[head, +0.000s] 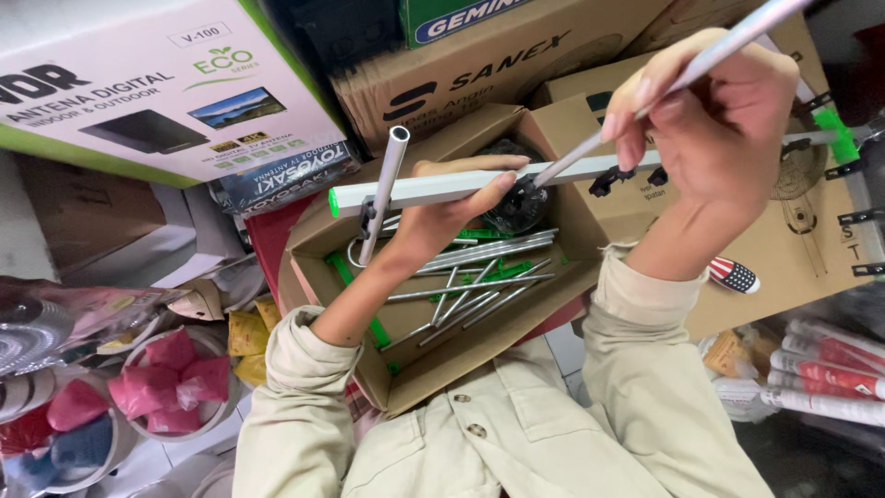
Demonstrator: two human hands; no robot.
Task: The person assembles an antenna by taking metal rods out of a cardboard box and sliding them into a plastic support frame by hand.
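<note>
Left hand [442,207] grips the square bar [461,184], lying left-right. Right hand [714,120] pinches a thin rod [590,148] slanting down onto the bar's middle.

**What is hidden or cut off in the view**

The thin rod [701,63] in the right hand [714,120] runs out past the top edge, so its far end is unseen. The square bar [442,184] passes behind that hand, and the left hand [442,217] covers part of its underside. The left hand also hides some of the loose rods [479,286] in the open box [433,360]. The bowl [180,383] and the tubes [830,373] are cut by the edges.
</note>
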